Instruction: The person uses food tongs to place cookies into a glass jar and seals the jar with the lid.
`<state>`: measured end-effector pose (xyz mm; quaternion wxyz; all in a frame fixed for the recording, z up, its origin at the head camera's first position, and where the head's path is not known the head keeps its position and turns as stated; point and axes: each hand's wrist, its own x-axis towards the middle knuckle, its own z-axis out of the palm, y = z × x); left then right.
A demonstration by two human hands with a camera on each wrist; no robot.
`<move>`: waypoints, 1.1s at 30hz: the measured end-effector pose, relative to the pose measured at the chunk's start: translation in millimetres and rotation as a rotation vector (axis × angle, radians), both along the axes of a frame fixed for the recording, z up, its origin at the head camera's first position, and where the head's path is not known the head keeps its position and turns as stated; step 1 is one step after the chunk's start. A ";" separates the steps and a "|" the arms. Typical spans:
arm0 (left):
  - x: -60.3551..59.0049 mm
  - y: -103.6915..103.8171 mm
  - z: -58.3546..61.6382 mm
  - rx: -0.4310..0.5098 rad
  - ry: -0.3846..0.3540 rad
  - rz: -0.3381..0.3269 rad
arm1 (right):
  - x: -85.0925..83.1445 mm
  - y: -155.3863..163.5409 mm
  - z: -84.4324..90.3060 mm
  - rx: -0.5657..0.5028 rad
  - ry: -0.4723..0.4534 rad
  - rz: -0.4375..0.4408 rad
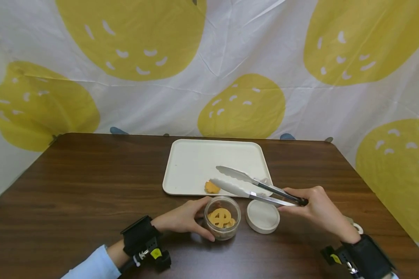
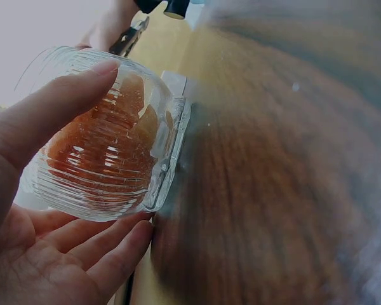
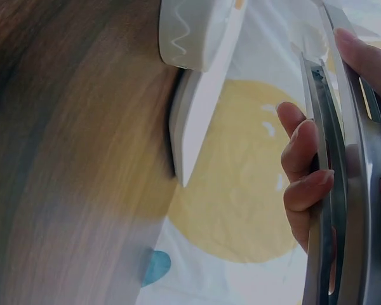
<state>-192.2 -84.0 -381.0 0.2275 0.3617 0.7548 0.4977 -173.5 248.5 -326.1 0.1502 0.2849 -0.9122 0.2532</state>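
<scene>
My left hand (image 1: pixel 188 220) holds a clear glass jar (image 1: pixel 210 228) upright on the table, thumb on the near side and fingers around the far side. Inside the jar lie several cookies (image 1: pixel 220 217), the top one round with cut-out holes. In my right hand (image 1: pixel 317 211) is a pair of metal tongs (image 1: pixel 235 189), its two arms spread apart with nothing between the tips. The tips reach left over the white tray (image 1: pixel 195 162). One flower-shaped cookie (image 1: pixel 212 187) rests near the tray's front edge, right beside the nearer tong tip.
A round white lid (image 1: pixel 263 216) lies on the table just right of the jar, below the tongs. Something small and see-through (image 1: pixel 264 181) shows at the tray's right side. Behind the dark wooden table (image 1: pixel 101 174) hangs a white cloth (image 1: pixel 153 102) with yellow fruit shapes.
</scene>
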 end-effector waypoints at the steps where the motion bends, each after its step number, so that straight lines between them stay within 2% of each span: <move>1: 0.1 0.0 -0.1 -0.001 0.000 0.001 | -1.2 -0.5 -0.8 0.008 -0.018 -0.003; 5: 0.8 0.6 0.0 -0.002 0.012 0.002 | -6.5 -2.9 -5.0 0.035 -0.080 -0.015; 12: 1.2 2.1 -0.1 0.020 0.016 -0.007 | -16.6 -9.5 -12.2 0.058 -0.084 -0.001; 19: 0.2 2.0 -0.6 0.015 0.014 -0.005 | -24.4 -15.2 -17.6 0.086 -0.154 0.003; 25: 0.3 2.2 -2.0 0.018 0.000 -0.006 | -28.9 -18.3 -21.2 0.100 -0.155 0.023; 33: 1.1 1.6 1.2 -0.017 0.021 0.011 | -30.9 -19.2 -22.5 0.094 -0.178 0.068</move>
